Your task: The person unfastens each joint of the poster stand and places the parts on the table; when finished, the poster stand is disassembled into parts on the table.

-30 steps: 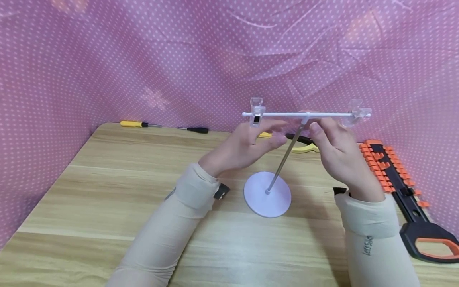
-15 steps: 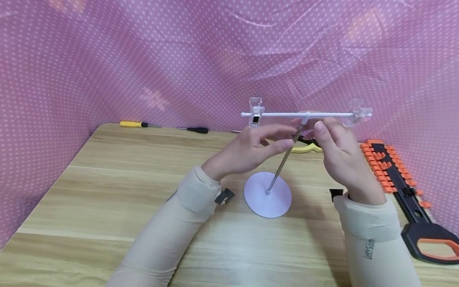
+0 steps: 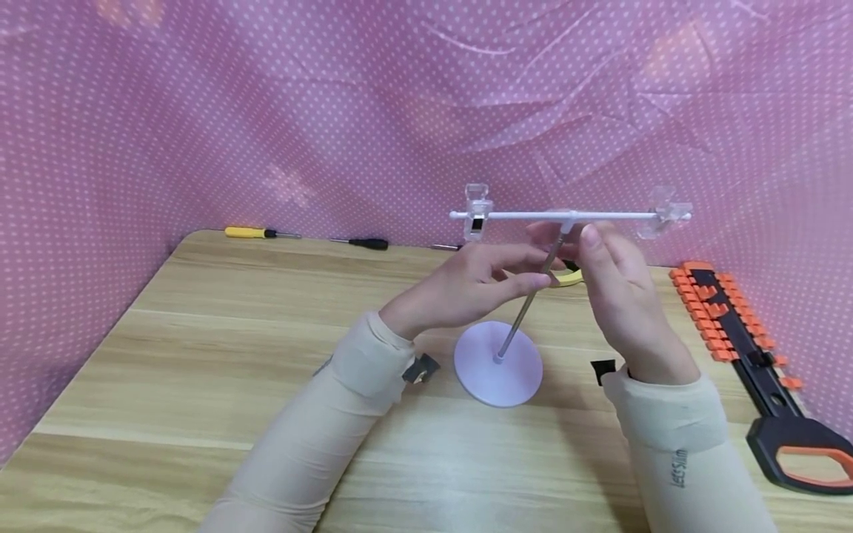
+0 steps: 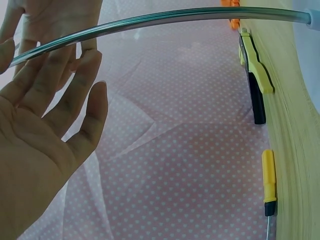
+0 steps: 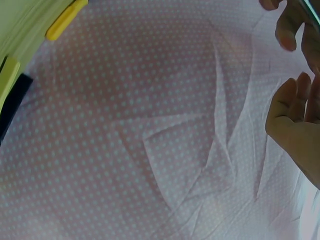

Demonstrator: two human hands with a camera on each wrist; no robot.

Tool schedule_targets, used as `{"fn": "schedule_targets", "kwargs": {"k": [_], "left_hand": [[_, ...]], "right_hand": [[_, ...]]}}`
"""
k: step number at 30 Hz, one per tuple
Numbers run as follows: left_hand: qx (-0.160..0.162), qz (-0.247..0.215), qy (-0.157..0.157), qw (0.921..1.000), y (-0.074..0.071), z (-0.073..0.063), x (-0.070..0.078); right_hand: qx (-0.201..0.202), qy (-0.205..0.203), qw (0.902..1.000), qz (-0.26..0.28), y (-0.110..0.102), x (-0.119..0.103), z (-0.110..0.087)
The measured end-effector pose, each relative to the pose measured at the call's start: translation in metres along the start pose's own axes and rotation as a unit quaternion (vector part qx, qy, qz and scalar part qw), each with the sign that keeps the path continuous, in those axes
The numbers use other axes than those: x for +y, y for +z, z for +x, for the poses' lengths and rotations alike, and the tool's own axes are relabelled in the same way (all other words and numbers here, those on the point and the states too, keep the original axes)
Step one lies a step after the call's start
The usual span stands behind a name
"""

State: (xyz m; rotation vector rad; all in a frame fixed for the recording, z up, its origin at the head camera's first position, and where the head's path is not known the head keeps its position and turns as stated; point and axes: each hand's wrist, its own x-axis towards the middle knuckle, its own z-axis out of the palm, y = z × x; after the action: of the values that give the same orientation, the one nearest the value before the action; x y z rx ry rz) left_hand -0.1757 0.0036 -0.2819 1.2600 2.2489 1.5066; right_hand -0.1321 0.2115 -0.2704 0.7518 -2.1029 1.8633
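1. Stand set with base flat on table; pole, crossbar and clips already joined; judging by looks, no part left to attach.
2. Left hand curled about pole, thumb on near side; right hand just below crossbar, impossible to tell whether gripping.
3. Bare wood to left and in front; pliers near back edge; orange rack beyond right hand; curtain behind.

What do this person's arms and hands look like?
No gloves: the left hand and right hand are bare. The left sleeve and right sleeve are cream with thick cuffs; dark lettering marks the right one. Dark pieces show by both cuffs.
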Motion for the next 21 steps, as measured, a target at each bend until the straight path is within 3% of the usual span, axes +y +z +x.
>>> {"fn": "schedule_targets", "kwargs": {"k": [6,14,21], "left_hand": [[-0.008,-0.007,0.013,0.9999,0.002,0.001,-0.002],[-0.020,-0.020,0.011,0.9995,0.005,0.002,-0.002],[-0.022,-0.028,0.023,0.9991,0.005,0.003,-0.003]], "right_hand": [[0.007,0.013,0.9983,0.056,0.008,-0.002,-0.002],[-0.010,-0.014,0.9941,0.107,0.012,-0.004,-0.003],[0.004,0.008,0.9950,0.100,0.016,-0.005,-0.006]]}}
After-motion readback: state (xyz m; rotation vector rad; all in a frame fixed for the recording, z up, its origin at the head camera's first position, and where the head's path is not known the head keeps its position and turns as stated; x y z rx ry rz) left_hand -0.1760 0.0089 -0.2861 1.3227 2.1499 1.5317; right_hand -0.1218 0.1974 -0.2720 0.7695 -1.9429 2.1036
